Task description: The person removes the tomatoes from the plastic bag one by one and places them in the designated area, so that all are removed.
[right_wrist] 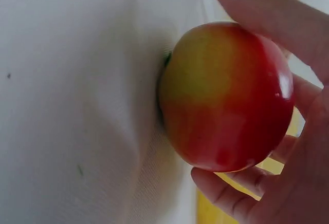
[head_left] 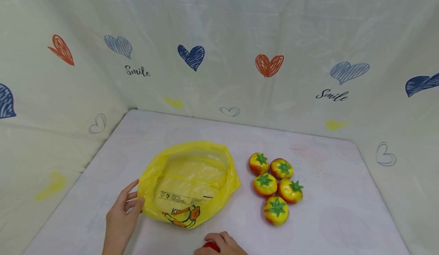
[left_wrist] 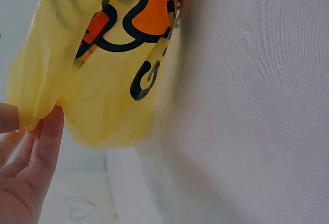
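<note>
A yellow plastic bag (head_left: 189, 171) lies on the table with its mouth spread wide, black print and an orange cartoon figure on its front. My left hand (head_left: 121, 213) pinches the left edge of the bag between thumb and fingers, as the left wrist view shows at the bag's edge (left_wrist: 38, 90). In front of the bag, at the bottom of the head view, my right hand (head_left: 224, 244) grips a red-and-yellow toy tomato (right_wrist: 226, 98). Thumb and fingers curve round its sides, and a bit of green shows on its table side.
Right of the bag, several more toy tomatoes (head_left: 265, 185) with green star-shaped leaves sit in a close group. The pale table (head_left: 329, 217) is backed by a white curtain (head_left: 226, 22) printed with hearts and "Smile".
</note>
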Demonstrator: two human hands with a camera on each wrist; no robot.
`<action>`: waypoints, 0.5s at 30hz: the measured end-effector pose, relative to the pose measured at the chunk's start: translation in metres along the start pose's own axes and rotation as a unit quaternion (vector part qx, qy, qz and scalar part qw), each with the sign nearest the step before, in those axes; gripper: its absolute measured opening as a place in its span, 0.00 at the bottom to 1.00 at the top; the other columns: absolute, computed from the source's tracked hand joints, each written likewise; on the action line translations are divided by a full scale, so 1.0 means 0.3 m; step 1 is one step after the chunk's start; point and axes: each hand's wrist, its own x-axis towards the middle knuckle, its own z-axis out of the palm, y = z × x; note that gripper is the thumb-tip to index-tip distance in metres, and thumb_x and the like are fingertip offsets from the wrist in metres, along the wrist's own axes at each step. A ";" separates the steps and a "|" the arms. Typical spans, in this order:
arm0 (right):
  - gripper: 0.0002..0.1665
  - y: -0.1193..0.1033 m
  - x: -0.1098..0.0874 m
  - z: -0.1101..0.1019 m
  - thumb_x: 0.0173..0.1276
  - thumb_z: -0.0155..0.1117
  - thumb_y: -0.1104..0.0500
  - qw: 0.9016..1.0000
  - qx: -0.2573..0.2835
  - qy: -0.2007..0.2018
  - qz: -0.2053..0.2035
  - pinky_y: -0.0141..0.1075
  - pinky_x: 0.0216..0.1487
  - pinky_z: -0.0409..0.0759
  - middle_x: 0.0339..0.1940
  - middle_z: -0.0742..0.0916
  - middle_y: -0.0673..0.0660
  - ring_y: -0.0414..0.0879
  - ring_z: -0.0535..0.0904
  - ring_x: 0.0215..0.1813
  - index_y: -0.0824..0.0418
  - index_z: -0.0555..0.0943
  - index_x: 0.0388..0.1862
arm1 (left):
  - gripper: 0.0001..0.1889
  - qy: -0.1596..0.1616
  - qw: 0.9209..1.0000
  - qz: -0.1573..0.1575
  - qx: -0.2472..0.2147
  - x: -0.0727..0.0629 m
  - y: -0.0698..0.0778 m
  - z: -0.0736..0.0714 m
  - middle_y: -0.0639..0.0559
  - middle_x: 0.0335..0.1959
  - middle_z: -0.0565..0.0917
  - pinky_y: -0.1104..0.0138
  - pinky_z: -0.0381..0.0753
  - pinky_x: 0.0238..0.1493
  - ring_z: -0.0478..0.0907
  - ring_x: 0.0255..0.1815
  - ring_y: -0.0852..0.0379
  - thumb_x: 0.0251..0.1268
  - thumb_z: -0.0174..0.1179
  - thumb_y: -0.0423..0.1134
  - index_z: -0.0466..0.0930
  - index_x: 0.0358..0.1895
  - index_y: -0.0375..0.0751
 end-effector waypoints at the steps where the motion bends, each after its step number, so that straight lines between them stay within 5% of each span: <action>1: 0.26 0.001 0.003 -0.001 0.66 0.50 0.36 1.000 -0.015 0.001 -0.011 0.21 0.42 0.72 0.58 0.72 0.48 0.37 0.67 0.49 0.34 0.66 0.63 | 0.30 0.006 1.000 0.005 0.002 0.017 -0.035 0.013 0.45 0.51 0.76 0.74 0.82 0.27 0.78 0.37 0.65 0.65 0.57 0.46 0.59 0.68 0.67; 3: 0.25 0.006 0.005 -0.007 0.66 0.50 0.36 0.999 -0.044 0.006 -0.029 0.20 0.42 0.70 0.57 0.72 0.48 0.37 0.66 0.48 0.37 0.67 0.61 | 0.30 0.012 1.000 0.009 0.005 0.043 -0.084 0.029 0.48 0.51 0.77 0.77 0.80 0.27 0.78 0.36 0.67 0.64 0.57 0.49 0.58 0.67 0.73; 5: 0.24 0.012 0.001 -0.019 0.66 0.51 0.36 0.999 -0.039 0.010 -0.024 0.20 0.42 0.71 0.55 0.72 0.48 0.37 0.66 0.48 0.40 0.68 0.59 | 0.30 0.009 1.000 0.016 0.001 0.041 -0.084 0.027 0.46 0.51 0.77 0.77 0.81 0.29 0.78 0.37 0.66 0.64 0.56 0.49 0.58 0.68 0.72; 11: 0.28 0.035 -0.030 -0.088 0.62 0.58 0.37 0.993 0.097 -0.008 0.071 0.25 0.42 0.77 0.55 0.70 0.48 0.37 0.64 0.51 0.44 0.66 0.57 | 0.29 -0.014 1.000 -0.020 -0.004 -0.063 0.128 -0.042 0.39 0.54 0.75 0.78 0.80 0.33 0.75 0.34 0.71 0.66 0.55 0.35 0.60 0.70 0.54; 15: 0.33 0.033 -0.064 -0.154 0.57 0.64 0.38 0.965 0.202 0.005 0.164 0.26 0.46 0.78 0.57 0.69 0.45 0.36 0.66 0.53 0.41 0.63 0.58 | 0.29 -0.013 1.000 -0.020 -0.002 -0.073 0.148 -0.047 0.39 0.53 0.76 0.80 0.78 0.32 0.71 0.32 0.76 0.65 0.54 0.34 0.61 0.69 0.53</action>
